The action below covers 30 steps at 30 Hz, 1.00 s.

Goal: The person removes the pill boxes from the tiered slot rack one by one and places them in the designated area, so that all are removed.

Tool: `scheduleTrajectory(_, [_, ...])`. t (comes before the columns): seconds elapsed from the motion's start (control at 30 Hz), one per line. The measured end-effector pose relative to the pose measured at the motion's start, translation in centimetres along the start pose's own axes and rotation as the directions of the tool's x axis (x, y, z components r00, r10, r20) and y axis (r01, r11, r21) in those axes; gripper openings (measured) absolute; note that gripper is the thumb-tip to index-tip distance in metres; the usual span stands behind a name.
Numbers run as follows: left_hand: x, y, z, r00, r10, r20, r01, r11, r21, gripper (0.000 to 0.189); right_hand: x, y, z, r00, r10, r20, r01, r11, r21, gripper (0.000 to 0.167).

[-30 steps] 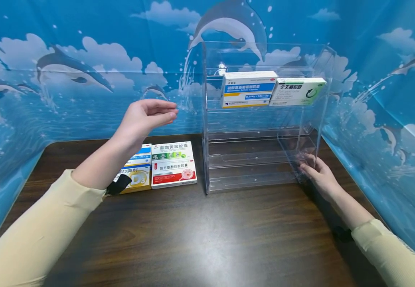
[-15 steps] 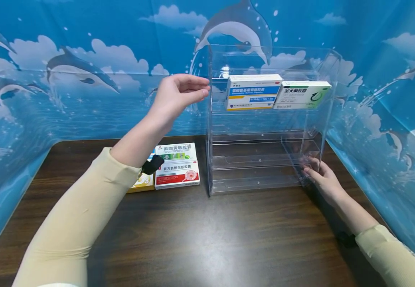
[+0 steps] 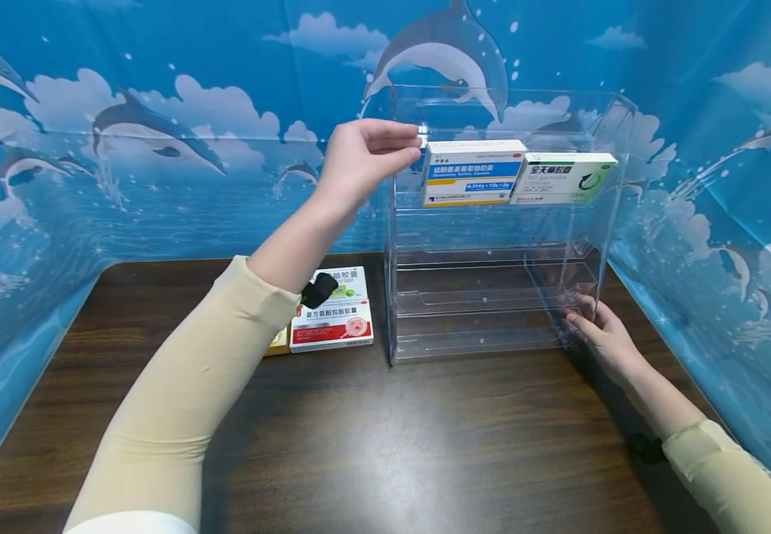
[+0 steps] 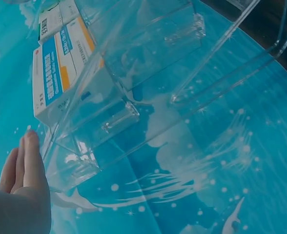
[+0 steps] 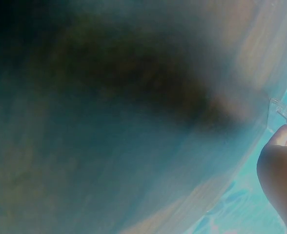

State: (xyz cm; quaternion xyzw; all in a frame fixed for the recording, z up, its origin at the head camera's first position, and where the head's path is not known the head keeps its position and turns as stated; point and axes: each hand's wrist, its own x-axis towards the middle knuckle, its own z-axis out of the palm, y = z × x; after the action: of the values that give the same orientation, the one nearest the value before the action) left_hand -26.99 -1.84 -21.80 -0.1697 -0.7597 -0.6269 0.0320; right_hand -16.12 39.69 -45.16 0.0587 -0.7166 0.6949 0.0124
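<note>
A clear tiered display rack stands on the table. On its upper tier a white, blue and yellow medicine box leans beside a white and green medicine box. My left hand is raised at the rack's upper left, just left of the blue and yellow box. Its fingers are straight, with the thumb apart and nothing between them. Low on the rack's right side, my right hand grips the side panel. In the right wrist view only part of that hand shows at the right edge.
A white and red medicine box and a white and green one lie on the dark wooden table, left of the rack. A gold box is mostly behind my left sleeve. A blue dolphin-print curtain surrounds the table.
My left hand has moved right and upward, from above the boxes on the table to the rack's upper left. My right hand stays on the rack. The head view has shifted slightly.
</note>
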Motion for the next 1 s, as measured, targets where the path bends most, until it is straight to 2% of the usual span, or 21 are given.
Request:
scheduleTrajectory(0.27, [0.2, 0.0, 1.2, 0.999, 0.024, 0.021, -0.026, 0.994, 0.109, 0.042, -0.2, 0.0, 0.0, 1.000, 0.004, -0.009, -0.004, 0.999, 0.038, 0.028])
scheduleTrajectory(0.47, [0.3, 0.1, 1.6, 0.995, 0.059, 0.075, -0.077, 0.960, 0.268, 0.053, -0.1, 0.0, 0.0, 1.000, -0.005, -0.005, 0.005, 1.000, 0.028, 0.030])
scheduleTrajectory(0.6, [0.5, 0.2, 1.8, 0.988, 0.099, 0.116, -0.137, 0.914, 0.381, 0.058, 0.0, 0.1, 0.0, 1.000, -0.008, -0.005, 0.008, 0.999, 0.036, 0.030])
scheduleTrajectory(0.73, [0.7, 0.3, 2.1, 0.980, 0.126, 0.151, -0.186, 0.844, 0.503, 0.059, 0.0, 0.1, 0.1, 1.000, -0.008, -0.005, 0.008, 0.999, 0.048, 0.031])
scheduleTrajectory(1.0, [0.9, 0.5, 2.7, 0.969, 0.117, 0.219, -0.233, 0.734, 0.638, 0.064, 0.0, 0.0, 0.0, 1.000, -0.001, -0.007, 0.001, 0.999, 0.034, 0.030])
